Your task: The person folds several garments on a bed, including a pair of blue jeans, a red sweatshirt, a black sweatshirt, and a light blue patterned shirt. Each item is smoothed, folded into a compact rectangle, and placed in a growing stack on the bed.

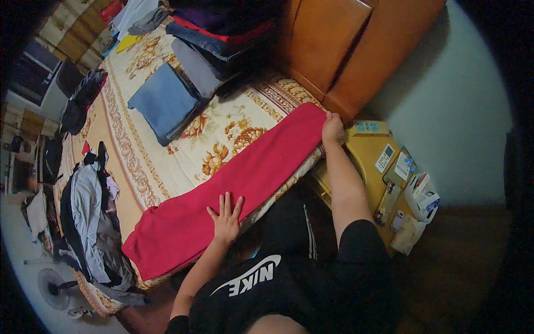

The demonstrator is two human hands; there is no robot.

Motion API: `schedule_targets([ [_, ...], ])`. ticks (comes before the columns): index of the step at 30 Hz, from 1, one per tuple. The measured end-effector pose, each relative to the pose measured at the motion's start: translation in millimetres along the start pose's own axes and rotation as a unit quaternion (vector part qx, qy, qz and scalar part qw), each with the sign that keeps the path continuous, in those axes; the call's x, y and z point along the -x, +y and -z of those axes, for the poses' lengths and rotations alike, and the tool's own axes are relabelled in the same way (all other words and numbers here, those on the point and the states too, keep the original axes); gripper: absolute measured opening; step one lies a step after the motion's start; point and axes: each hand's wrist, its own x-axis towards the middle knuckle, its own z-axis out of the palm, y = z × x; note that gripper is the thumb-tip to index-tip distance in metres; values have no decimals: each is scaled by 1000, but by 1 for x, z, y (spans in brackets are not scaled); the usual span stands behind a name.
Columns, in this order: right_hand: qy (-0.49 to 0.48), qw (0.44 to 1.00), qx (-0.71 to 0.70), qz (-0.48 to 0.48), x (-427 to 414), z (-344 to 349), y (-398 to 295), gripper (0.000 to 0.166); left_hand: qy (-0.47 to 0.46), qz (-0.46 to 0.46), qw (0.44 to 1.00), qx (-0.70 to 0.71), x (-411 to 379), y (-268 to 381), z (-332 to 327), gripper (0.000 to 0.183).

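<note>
A long red garment, apparently trousers folded lengthwise (250, 175), lies flat along the near edge of a bed with a floral cover (179, 167). My left hand (226, 221) rests palm down on it, fingers spread, left of the middle. At its narrow upper right end, my right hand (333, 128) grips the corner of the cloth, the fingers partly hidden. Beyond the red garment lies a folded blue garment (167, 102), beside a stack of dark and grey folded clothes (196, 67).
Loose clothes (89, 221) lie heaped at the bed's left end. An orange-brown wooden headboard or panel (325, 46) stands at the upper right. Beside it, a yellow bedside table (367, 150) holds remote controls, phone-like items and a plastic bag (423, 198). A fan (54, 288) stands at lower left.
</note>
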Motion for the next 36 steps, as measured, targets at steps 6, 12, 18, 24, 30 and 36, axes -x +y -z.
schedule_targets([
  [6,-70,993,94,22,-15,4,-3,30,-24,-1,999,46,-11,8,1,72],
  [12,19,967,102,234,12,-14,-23,45,28,42,988,148,-25,0,17,67],
  [18,-149,961,59,225,-22,-22,-16,36,23,179,968,175,-87,-69,30,52],
  [24,-73,949,138,276,-32,9,-41,28,-93,107,934,329,-101,-100,46,44],
  [30,-156,955,149,202,-30,4,-32,31,48,59,974,213,-87,-95,35,32],
  [36,-143,969,45,196,-25,5,-1,34,82,-100,990,60,-30,-53,42,17],
])
